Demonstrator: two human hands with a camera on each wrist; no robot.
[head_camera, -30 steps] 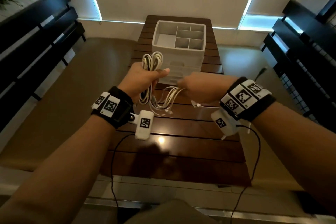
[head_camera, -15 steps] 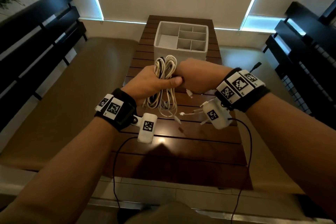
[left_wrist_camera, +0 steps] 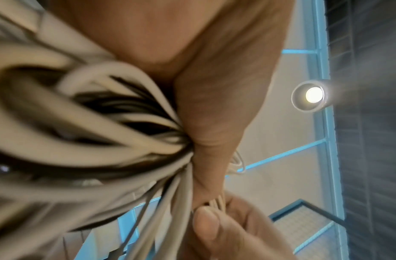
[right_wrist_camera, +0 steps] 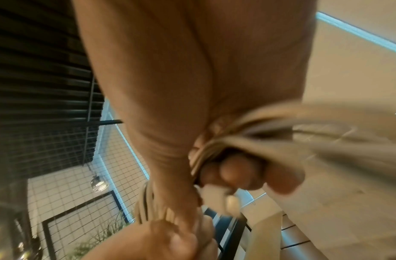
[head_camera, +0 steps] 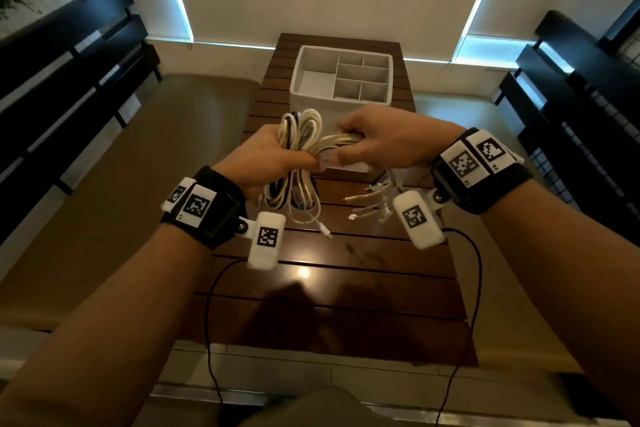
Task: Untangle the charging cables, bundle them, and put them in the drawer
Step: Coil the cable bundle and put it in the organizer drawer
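A looped bundle of white and dark charging cables [head_camera: 300,135] is held upright above the wooden table [head_camera: 346,274]. My left hand [head_camera: 273,156] grips the bundle at its waist; loops stick out above and hang below the fist. My right hand [head_camera: 377,142] holds a band of cable tails [head_camera: 341,141] stretched sideways from the waist, fingers curled round it. Loose plug ends [head_camera: 372,199] dangle under the right wrist. The left wrist view shows the cables [left_wrist_camera: 117,140] pinched at the thumb; the right wrist view shows the tails [right_wrist_camera: 248,140] blurred across curled fingers.
A white drawer organiser [head_camera: 341,80] with open top compartments stands on the far half of the table, just behind the hands. Dark slatted benches [head_camera: 69,80] flank both sides. Thin black wires [head_camera: 211,322] trail from the wrist cameras over the near table edge.
The right hand has swung from below the bundle up and around to its right side, drawing the cable tails across the waist. The left hand has kept its grip and risen slightly.
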